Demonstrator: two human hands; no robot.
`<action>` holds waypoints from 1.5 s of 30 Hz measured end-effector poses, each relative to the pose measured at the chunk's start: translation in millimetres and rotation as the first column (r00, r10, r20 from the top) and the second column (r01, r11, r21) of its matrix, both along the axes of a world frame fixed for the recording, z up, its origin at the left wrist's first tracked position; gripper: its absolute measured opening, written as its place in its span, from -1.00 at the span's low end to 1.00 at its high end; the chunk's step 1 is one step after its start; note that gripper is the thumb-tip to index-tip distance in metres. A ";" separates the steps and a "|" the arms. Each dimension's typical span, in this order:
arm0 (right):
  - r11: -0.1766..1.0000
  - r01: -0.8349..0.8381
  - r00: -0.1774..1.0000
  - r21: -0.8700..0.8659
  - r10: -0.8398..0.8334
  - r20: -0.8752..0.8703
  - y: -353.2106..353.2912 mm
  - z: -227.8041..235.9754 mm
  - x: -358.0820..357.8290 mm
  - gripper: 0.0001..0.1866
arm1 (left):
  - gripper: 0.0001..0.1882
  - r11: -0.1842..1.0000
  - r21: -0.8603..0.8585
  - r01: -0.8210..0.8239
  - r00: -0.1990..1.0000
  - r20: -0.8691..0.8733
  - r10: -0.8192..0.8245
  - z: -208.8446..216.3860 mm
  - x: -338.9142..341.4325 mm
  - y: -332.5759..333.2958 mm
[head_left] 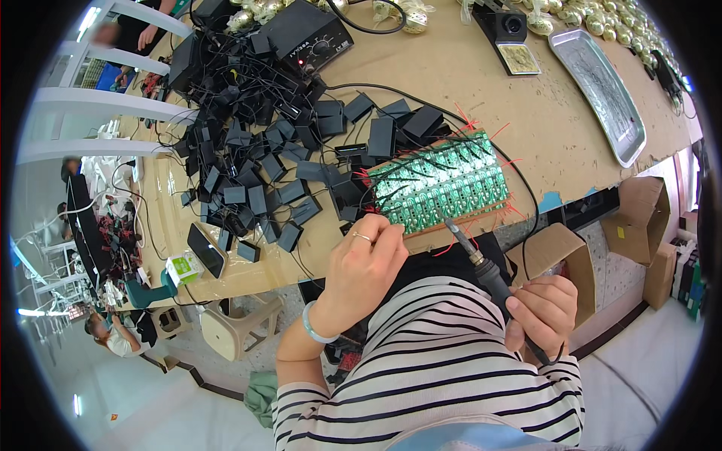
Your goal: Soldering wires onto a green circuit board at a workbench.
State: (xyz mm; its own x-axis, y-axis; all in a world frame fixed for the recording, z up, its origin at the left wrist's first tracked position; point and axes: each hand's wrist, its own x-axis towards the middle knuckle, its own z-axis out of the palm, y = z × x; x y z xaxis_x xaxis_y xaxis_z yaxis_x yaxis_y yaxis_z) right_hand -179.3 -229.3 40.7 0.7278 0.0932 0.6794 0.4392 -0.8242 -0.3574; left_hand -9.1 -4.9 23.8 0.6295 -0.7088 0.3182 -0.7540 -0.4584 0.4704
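At right, fingers [543,314] curled round soldering iron [492,281]

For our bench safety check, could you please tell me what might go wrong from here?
The soldering iron in the right hand may be hot; a slip could burn the left hand, close to its tip. The dark cable looping past the right end of the green circuit board might snag. The black boxes crowded at the board's left end could shift and nudge it.
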 end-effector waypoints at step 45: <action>0.968 -0.017 0.999 0.252 0.026 -0.036 -2.3 -27.0 22.2 -0.75 | -0.85 0.994 -0.107 0.003 0.917 -0.397 -0.045 11.4 38.5 -17.8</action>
